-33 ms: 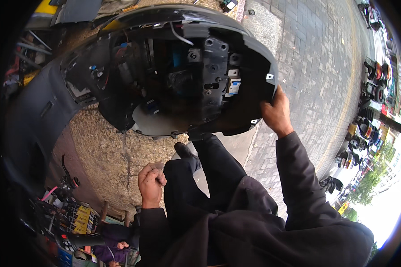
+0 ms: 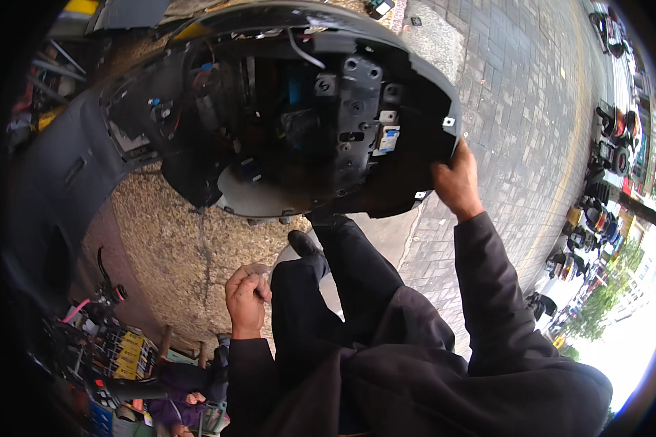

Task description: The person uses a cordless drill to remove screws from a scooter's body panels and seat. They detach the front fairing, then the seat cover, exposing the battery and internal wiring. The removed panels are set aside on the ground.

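Observation:
A large dark scooter body shell (image 2: 415, 175) fills the upper middle, its hollow inside facing me. A drilled bracket plate (image 2: 357, 109), a white connector with a blue part (image 2: 388, 138) and a loose pale wire (image 2: 304, 49) show in it. My right hand (image 2: 459, 180) grips the shell's right rim, thumb on the inner side and fingers hidden behind the edge. Below the shell and apart from it, my left hand (image 2: 246, 300) is closed with curled fingertips pressed together. Whatever it may hold is too small to make out.
Speckled stone paving (image 2: 160, 233) lies under the shell, grey brick pavement (image 2: 517, 109) to the right. Parked scooters (image 2: 611, 120) line the far right. At lower left are a handlebar (image 2: 111, 291), yellow boxes (image 2: 130, 355) and another person in purple (image 2: 175, 411).
The shell and my right hand sit very slightly farther right in the picture. Both hands keep the same pose.

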Tool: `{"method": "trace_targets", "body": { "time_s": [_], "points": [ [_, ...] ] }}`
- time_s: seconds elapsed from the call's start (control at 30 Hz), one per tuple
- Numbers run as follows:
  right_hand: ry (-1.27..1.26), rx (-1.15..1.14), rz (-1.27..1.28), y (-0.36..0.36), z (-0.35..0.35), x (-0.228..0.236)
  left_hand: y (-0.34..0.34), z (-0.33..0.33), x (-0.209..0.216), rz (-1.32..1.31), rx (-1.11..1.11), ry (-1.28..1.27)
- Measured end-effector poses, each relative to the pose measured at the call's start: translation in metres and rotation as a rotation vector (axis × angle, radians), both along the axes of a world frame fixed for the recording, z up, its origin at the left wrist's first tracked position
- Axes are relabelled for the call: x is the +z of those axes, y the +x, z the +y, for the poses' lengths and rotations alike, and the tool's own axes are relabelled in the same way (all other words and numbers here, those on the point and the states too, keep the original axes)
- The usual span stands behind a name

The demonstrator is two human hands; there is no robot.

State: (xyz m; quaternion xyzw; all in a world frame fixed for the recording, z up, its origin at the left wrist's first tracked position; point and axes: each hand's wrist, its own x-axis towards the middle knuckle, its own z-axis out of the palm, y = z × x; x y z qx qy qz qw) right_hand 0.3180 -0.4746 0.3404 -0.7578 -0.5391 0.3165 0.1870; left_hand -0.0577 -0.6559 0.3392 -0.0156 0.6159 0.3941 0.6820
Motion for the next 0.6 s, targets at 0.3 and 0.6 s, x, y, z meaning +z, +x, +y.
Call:
{"method": "trace_targets", "body": {
  "time_s": [0.3,0.6],
  "points": [
    [-0.018,-0.033,0.136,-0.001,-0.015,-0.01,0.014,-0.08,0.0,-0.137,0.3,0.108],
    [-0.264,0.224,0.555,-0.085,-0.147,0.046,0.014,-0.145,0.042,-0.363,0.577,0.356]
  ]
}}
